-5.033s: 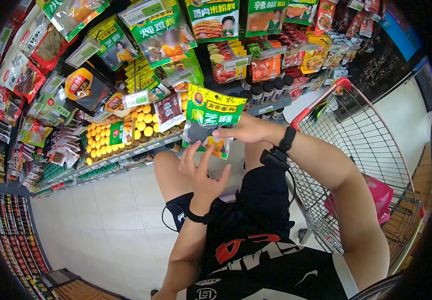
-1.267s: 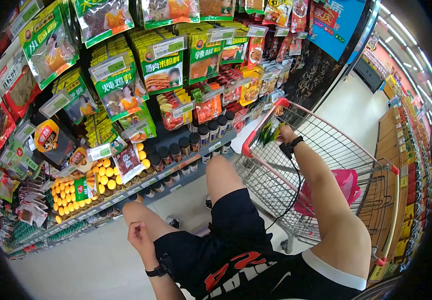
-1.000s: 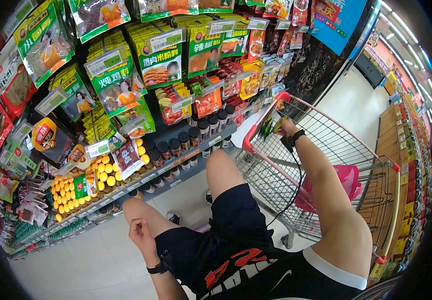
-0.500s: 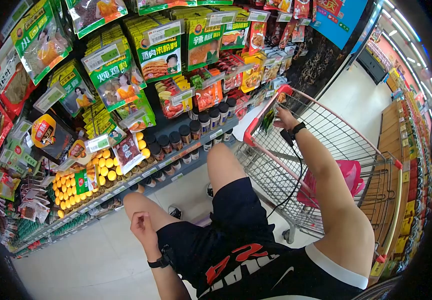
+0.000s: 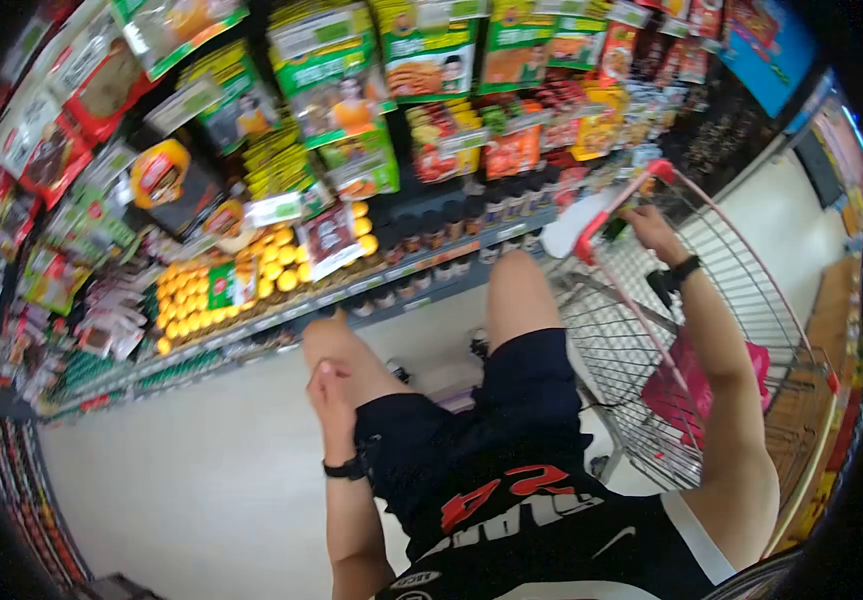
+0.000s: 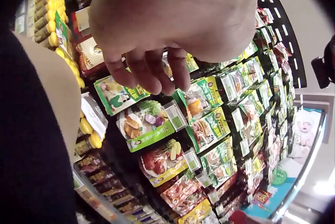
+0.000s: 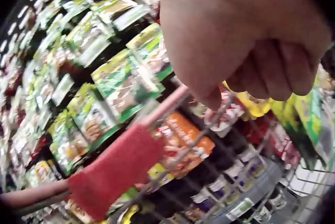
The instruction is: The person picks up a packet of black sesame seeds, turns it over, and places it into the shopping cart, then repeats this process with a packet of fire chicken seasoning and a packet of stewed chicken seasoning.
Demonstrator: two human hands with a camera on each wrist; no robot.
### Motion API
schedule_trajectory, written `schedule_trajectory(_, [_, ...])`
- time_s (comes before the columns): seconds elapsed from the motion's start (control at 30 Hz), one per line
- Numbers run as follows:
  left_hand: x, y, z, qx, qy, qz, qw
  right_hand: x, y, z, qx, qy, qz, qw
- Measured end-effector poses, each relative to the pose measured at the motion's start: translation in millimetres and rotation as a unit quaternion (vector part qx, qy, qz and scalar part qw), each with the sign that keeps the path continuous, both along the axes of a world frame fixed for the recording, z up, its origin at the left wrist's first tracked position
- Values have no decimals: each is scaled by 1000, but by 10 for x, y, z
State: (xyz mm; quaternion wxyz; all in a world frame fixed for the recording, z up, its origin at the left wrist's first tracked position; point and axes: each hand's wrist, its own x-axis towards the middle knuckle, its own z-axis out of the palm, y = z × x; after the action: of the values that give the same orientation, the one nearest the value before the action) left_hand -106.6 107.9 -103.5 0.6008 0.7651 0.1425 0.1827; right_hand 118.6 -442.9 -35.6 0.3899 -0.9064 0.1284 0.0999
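Observation:
My right hand (image 5: 655, 232) is inside the near corner of the shopping cart (image 5: 742, 255), beside the red-cornered handle. In the right wrist view its fingers (image 7: 280, 72) are curled, and green-and-yellow seasoning packets (image 7: 301, 124) lie right at the fingertips. I cannot tell whether those fingers grip a packet. Dark green shows beside the hand in the head view, blurred. My left hand (image 5: 330, 395) hovers by the left knee, fingers loosely curled around nothing. The left wrist view shows the same left hand (image 6: 172, 25) with hanging packets beyond it.
Hanging seasoning packets (image 5: 432, 60) fill the shelf ahead. Below them stand yellow-capped bottles (image 5: 192, 305) and dark-lidded jars (image 5: 432, 232) along the shelf edge. A pink bag (image 5: 682, 385) sits in the cart on my right. Pale floor tiles (image 5: 182, 470) stretch to the left.
The right hand has carried the black sesame packet from in front of me into the cart. The left hand has left the packet and drawn back by the knee. The head view has just swung left.

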Motion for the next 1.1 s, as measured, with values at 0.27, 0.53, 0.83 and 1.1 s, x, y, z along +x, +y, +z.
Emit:
schedule_trajectory(0.27, [224, -139, 191, -27, -52, -58, 997, -1008, 1665, 1663, 176, -46, 557, 810])
schedule_trajectory(0.53, [547, -11, 576, 83, -43, -115, 989, -1441, 2367, 2055, 588, 21, 704, 397])
schedule_trajectory(0.83, [1131, 413, 1070, 113, -43, -104, 987, -1486, 2075, 2062, 593, -111, 737, 305])
schedule_trajectory(1.1, [1975, 626, 1395, 136, -69, -91, 984, -1391, 1983, 2052, 606, -122, 707, 342])
